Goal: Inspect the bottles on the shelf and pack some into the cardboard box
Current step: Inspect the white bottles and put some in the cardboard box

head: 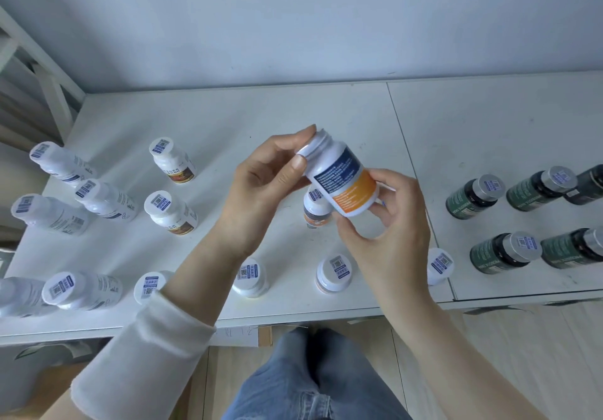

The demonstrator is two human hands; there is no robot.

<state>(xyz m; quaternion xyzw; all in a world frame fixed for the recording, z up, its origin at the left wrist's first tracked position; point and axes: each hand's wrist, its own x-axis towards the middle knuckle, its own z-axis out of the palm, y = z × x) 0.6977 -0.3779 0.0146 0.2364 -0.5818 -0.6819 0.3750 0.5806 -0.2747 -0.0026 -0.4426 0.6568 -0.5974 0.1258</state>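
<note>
A white plastic bottle (342, 178) with a glossy blue and orange label was held tilted in the air above the middle of a flat white shelf (261, 116), its top end pointing up and to the left. The left hand (261, 184) pinched that top end between thumb and curled fingers, which covered much of the cap, so how the cap sat was hard to make out. The right hand (388, 223) curled its fingers and thumb round the bottle's round base. Just below, a smaller bottle (315, 210) with an orange band stood on the shelf, mostly hidden behind the held one. To the left stood smooth, cylindrical white bottles (107, 201), each lid bearing a blue-edged sticker with a square code; those at the near left were cut off by the picture's edge. More white lids lined the near edge, some partly covered by the forearms. To the right, dark green bottles (473, 197) with grey-topped lids stood in two rows, the outermost cut off. The label print was too small to read. A cream knit sleeve (146, 348) covered the left forearm, and blue jeans (310, 380) showed below the shelf.
</note>
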